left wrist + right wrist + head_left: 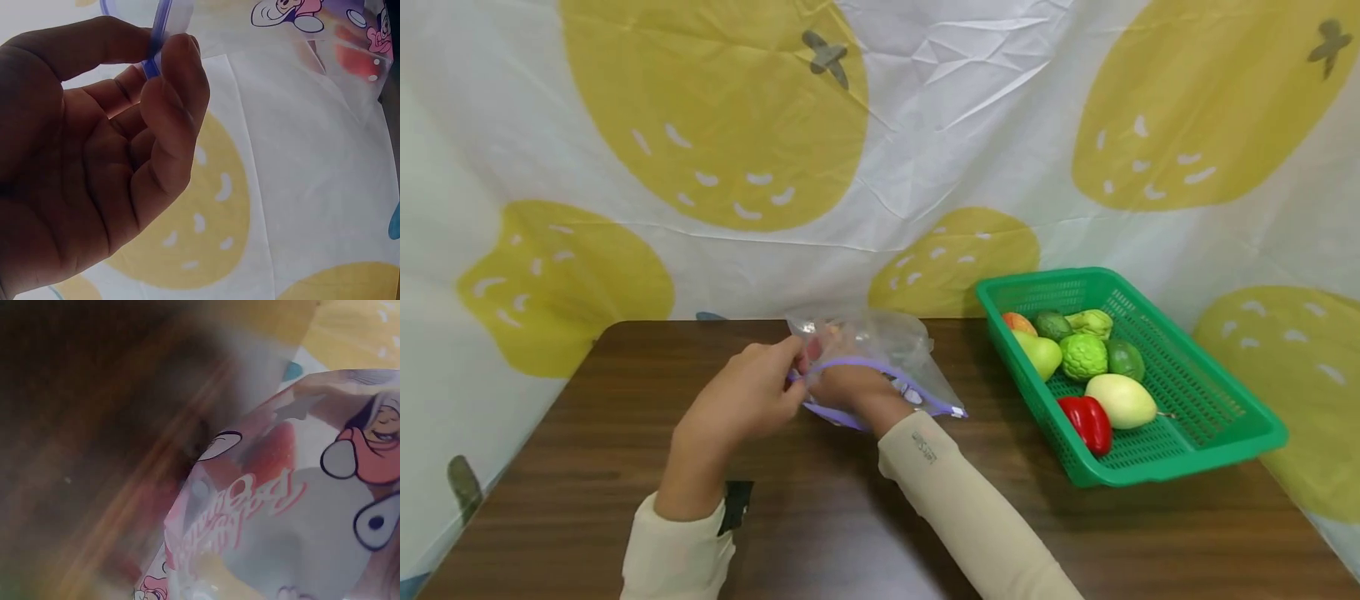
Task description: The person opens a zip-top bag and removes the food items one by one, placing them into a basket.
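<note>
A clear zip bag (pixel 904 335) with a purple zip edge (pixel 940 408) lies at the far side of the brown table. My left hand (pixel 748 390) pinches that edge between thumb and fingers; the left wrist view shows the purple strip (pixel 160 31) held there. My right hand (pixel 842 385) reaches through the mouth into the bag, its fingers hidden by plastic. Cartoon figures (pixel 375 437) and lettering are printed on the bag. Something red (pixel 275 453) shows through the plastic. A dark blur covers the left of the right wrist view.
A green basket (pixel 1217 392) stands tilted at the right. In it lie a green pear (pixel 1039 354), a red pepper (pixel 1086 423), a pale yellow oval fruit (pixel 1122 401) and several green pieces. A lemon-print cloth (pixel 925 167) hangs behind the wooden table (pixel 820 517).
</note>
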Tool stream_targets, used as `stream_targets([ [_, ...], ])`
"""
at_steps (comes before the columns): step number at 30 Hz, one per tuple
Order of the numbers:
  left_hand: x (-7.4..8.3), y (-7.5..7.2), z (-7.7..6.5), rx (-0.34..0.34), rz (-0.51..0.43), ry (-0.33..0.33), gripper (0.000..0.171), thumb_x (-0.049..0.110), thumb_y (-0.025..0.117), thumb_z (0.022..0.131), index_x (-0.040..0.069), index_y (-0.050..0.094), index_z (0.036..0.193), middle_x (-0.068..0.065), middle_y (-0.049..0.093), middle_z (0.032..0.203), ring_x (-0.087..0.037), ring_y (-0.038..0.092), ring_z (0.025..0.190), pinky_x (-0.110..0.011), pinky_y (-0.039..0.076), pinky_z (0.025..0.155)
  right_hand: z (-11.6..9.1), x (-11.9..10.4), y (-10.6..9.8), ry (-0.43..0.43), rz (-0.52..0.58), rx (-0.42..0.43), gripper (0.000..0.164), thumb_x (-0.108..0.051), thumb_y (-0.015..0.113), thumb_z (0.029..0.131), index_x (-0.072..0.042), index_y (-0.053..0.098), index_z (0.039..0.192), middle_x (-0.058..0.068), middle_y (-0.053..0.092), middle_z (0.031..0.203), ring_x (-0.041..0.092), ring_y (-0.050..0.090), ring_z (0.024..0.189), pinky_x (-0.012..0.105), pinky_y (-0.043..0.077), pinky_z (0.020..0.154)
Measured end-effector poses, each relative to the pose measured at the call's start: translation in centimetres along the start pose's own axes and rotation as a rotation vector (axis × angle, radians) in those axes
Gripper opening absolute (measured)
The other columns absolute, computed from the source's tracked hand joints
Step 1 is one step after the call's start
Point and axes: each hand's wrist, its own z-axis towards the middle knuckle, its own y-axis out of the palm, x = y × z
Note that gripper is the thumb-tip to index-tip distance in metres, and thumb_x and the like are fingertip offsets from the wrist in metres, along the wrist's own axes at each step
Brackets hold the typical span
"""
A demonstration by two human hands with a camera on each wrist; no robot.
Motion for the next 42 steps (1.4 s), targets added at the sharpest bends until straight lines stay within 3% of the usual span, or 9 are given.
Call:
stream_targets([
  [5, 0.5, 0.3, 0.1, -0.011, -0.002, -0.011, 0.008, 0.001, 0.059, 0.081, 0.004, 0.061, 0.088, -0.003, 0.060, 0.068, -0.017, 0.052, 0.058, -0.034, 0.046, 0.054, 0.2, 0.1, -0.2, 0.105, 0.053, -0.036, 0.079, -0.037, 0.063, 0.084, -0.018, 0.032, 0.155, 0.020, 0.043, 0.146, 0.033, 0.043, 0.128, 0.046, 0.040, 0.108],
  [8, 0.7, 0.3, 0.2, -0.004, 0.002, -0.015, 0.009, 0.000, 0.058, 0.079, 0.006, 0.060, 0.085, -0.002, 0.057, 0.065, -0.017, 0.051, 0.057, -0.034, 0.044, 0.052, 0.4, 0.3, -0.1, 0.105, 0.057, -0.081, 0.053, -0.030, 0.065, 0.082, -0.014, 0.056, 0.132, 0.016, 0.054, 0.132, 0.029, 0.051, 0.116, 0.042, 0.044, 0.103],
  [11, 0.8, 0.4, 0.2, 0.005, 0.003, -0.011, 0.009, -0.001, 0.058, 0.078, 0.007, 0.059, 0.083, -0.001, 0.054, 0.062, -0.017, 0.050, 0.056, -0.033, 0.043, 0.051, 0.7, 0.6, 0.4, 0.132, 0.013, -0.211, 0.025, -0.029, 0.063, 0.086, -0.010, 0.071, 0.100, 0.013, 0.066, 0.119, 0.028, 0.057, 0.105, 0.042, 0.047, 0.098],
  [15, 0.9, 0.3, 0.2, 0.001, 0.003, -0.005, 0.008, 0.000, 0.059, 0.077, 0.007, 0.059, 0.082, -0.001, 0.053, 0.061, -0.016, 0.049, 0.055, -0.033, 0.042, 0.050, 1.3, 0.9, 1.3, 0.175, -0.055, -0.339, 0.034, -0.032, 0.057, 0.092, -0.005, 0.076, 0.097, 0.012, 0.071, 0.119, 0.029, 0.059, 0.109, 0.046, 0.045, 0.101],
  [21, 0.8, 0.3, 0.3, -0.014, -0.001, -0.005, 0.007, 0.001, 0.060, 0.079, 0.007, 0.059, 0.083, 0.000, 0.053, 0.061, -0.015, 0.048, 0.054, -0.032, 0.041, 0.050, 1.6, 1.1, 1.8, 0.228, -0.032, -0.362, 0.026, -0.023, 0.058, 0.091, -0.005, 0.076, 0.094, 0.011, 0.070, 0.119, 0.027, 0.060, 0.107, 0.042, 0.046, 0.101],
  [28, 0.5, 0.4, 0.1, -0.025, 0.002, -0.023, 0.007, 0.003, 0.060, 0.079, 0.007, 0.061, 0.085, -0.001, 0.055, 0.063, -0.016, 0.049, 0.057, -0.033, 0.043, 0.054, 0.8, 1.1, 1.9, 0.178, -0.037, -0.382, 0.026, -0.024, 0.056, 0.093, -0.010, 0.078, 0.095, 0.008, 0.074, 0.113, 0.024, 0.063, 0.101, 0.038, 0.051, 0.095],
  [35, 0.1, 0.1, -0.2, -0.013, 0.006, -0.035, 0.010, 0.003, 0.059, 0.078, 0.006, 0.063, 0.086, -0.004, 0.063, 0.068, -0.017, 0.053, 0.061, -0.036, 0.047, 0.059, 0.0, 0.1, 0.1, 0.231, -0.026, -0.041, 0.051, -0.044, 0.066, 0.086, -0.001, 0.067, 0.112, 0.013, 0.070, 0.112, 0.026, 0.060, 0.103, 0.039, 0.048, 0.099],
  [37, 0.0, -0.2, -0.3, -0.014, 0.009, -0.044, 0.009, 0.002, 0.058, 0.078, 0.006, 0.062, 0.086, -0.004, 0.063, 0.068, -0.017, 0.053, 0.061, -0.036, 0.047, 0.058, -0.2, -0.3, -0.7, 0.246, -0.020, -0.061, 0.040, -0.038, 0.065, 0.087, -0.003, 0.069, 0.107, 0.012, 0.071, 0.107, 0.025, 0.062, 0.097, 0.038, 0.051, 0.094],
  [42, -0.3, -0.6, -0.4, -0.021, 0.018, -0.076, 0.010, 0.003, 0.058, 0.079, 0.005, 0.062, 0.088, -0.005, 0.063, 0.069, -0.018, 0.053, 0.061, -0.037, 0.047, 0.059, -0.1, -1.5, -2.4, 0.228, -0.153, -0.252, 0.023, -0.024, 0.059, 0.090, -0.009, 0.070, 0.105, 0.009, 0.071, 0.108, 0.023, 0.064, 0.093, 0.039, 0.055, 0.086],
])
